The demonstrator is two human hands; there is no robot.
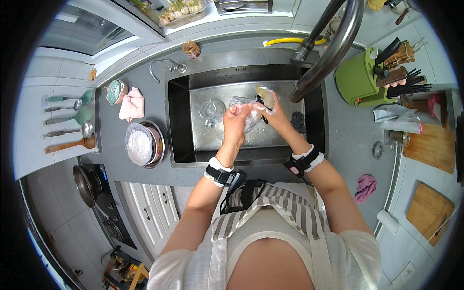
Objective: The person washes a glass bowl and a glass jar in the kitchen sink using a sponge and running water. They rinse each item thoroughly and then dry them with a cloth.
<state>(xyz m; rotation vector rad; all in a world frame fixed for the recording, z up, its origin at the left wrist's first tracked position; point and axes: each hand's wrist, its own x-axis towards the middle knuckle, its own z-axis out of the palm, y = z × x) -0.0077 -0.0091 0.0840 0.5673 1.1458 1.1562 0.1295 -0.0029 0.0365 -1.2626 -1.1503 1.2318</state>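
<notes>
Over the stainless steel sink, my left hand is closed on a clear glass vessel with soap suds on it. Its exact kind is partly hidden by my fingers. My right hand holds a pale yellowish sponge, foam on its fingers, beside the vessel. Something black shows between the sponge and the glass; I cannot tell what it is. On the sink floor, left of my hands, rests a clear glass jug. A dark scouring pad lies right of my right hand.
A large curved faucet reaches over the sink's right side. Left of the sink stand stacked bowls, a pink cloth and a patterned cup. A green knife holder and a purple cloth are on the right counter.
</notes>
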